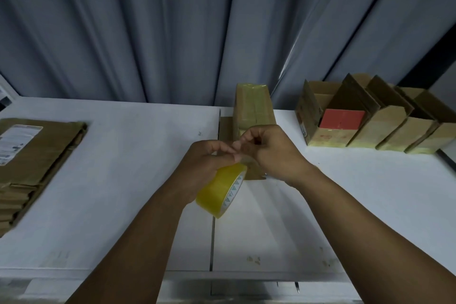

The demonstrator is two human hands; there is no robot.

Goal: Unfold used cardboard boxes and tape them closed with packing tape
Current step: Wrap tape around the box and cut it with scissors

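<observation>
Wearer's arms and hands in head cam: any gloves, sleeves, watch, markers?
Nothing worn shows. Left hand and right hand: bare, no gloves, rings or markers. Left forearm and right forearm: bare to the frame's bottom edge, no sleeves, watch or wristband.

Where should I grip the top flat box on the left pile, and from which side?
Probably pinch the right edge of the top flat box, coming from its right side. It lies flat on the pile, so only an edge offers a hold, and that edge faces the bare table.
</observation>
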